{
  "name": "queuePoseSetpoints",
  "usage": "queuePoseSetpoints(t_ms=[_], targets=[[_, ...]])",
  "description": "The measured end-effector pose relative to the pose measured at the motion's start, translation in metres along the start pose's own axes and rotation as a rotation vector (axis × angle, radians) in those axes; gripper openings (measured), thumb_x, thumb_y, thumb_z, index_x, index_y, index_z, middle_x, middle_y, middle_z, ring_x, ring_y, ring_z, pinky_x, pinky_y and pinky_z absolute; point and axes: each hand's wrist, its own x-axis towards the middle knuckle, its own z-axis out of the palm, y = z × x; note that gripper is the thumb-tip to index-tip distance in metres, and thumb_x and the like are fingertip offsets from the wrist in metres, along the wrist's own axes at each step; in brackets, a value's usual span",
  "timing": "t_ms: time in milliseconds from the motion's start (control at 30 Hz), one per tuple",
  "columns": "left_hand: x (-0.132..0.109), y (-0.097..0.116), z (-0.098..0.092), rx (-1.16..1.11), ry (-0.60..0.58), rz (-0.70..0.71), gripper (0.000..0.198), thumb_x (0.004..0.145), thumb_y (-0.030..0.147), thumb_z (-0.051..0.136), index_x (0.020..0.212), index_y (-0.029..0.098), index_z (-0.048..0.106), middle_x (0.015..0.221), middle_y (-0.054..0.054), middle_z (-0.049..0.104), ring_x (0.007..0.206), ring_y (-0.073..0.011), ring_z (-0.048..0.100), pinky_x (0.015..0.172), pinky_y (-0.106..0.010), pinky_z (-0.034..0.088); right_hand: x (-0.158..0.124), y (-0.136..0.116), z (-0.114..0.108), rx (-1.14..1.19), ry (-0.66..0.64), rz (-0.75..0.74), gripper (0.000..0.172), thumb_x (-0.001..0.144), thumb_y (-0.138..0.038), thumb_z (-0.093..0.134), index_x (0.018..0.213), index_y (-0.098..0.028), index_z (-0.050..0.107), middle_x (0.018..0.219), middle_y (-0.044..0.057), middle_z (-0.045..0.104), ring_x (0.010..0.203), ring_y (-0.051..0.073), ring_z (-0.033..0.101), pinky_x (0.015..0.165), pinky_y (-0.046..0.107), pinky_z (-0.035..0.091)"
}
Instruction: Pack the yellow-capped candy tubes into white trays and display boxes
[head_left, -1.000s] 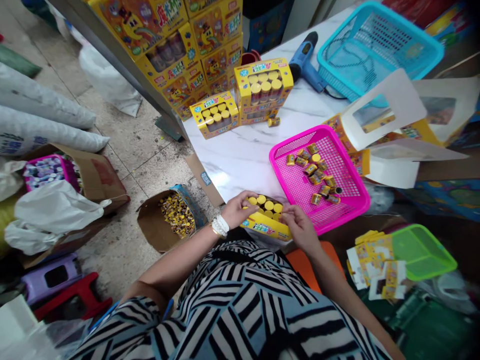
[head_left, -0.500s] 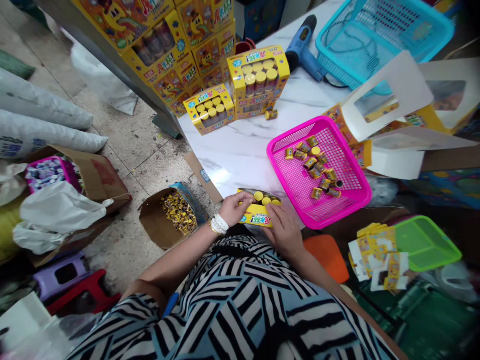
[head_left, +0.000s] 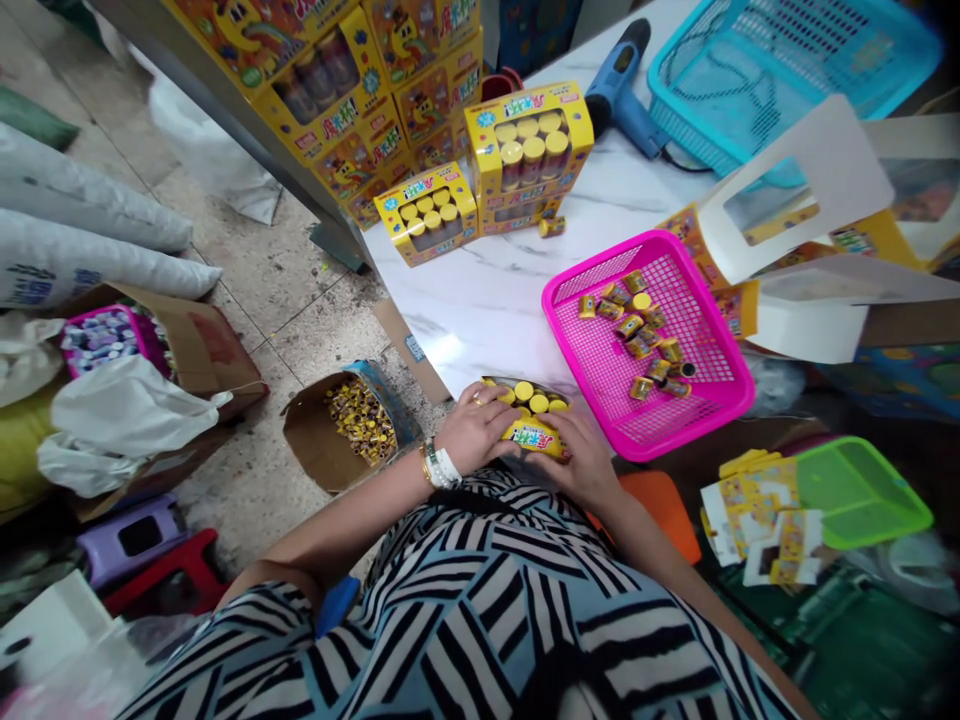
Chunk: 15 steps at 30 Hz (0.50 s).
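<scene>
A small yellow box (head_left: 534,418) filled with yellow-capped little bottles sits at the near edge of the white marble table (head_left: 495,290). My left hand (head_left: 474,432) grips its left side, fingers curled over the front. On the other side my right hand (head_left: 579,455) is wrapped round the box's right front corner. A pink mesh basket (head_left: 600,370) just right of the box holds several loose little bottles (head_left: 637,330).
Two filled yellow boxes (head_left: 431,215) and a stack of larger yellow cartons (head_left: 352,90) stand at the table's far side, beside a blue drill (head_left: 622,85) and a turquoise basket (head_left: 780,70). Flat box blanks (head_left: 802,200) lie right. On the floor, a carton of bottles (head_left: 349,425), sacks, stools.
The box has been tipped toward me and pulled to the table's edge. Both hands slid from its top down to its front and sides.
</scene>
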Motion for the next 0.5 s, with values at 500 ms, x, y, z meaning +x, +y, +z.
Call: queuePoseSetpoints(t_ms=[500], targets=[[0.006,-0.006,0.000,-0.144,0.064,-0.015,0.025,0.098,0.035,0.052,0.099,0.020,0.071,0.090,-0.006,0.077,0.089,-0.0205,0.070,0.097,-0.043,0.046,0.007,-0.004,-0.018,0.022,0.015,0.010,0.021,0.095,-0.030,0.056,0.099,-0.025,0.076,0.088,0.003,0.078,0.077,0.019,0.072,0.072,0.032,0.059]])
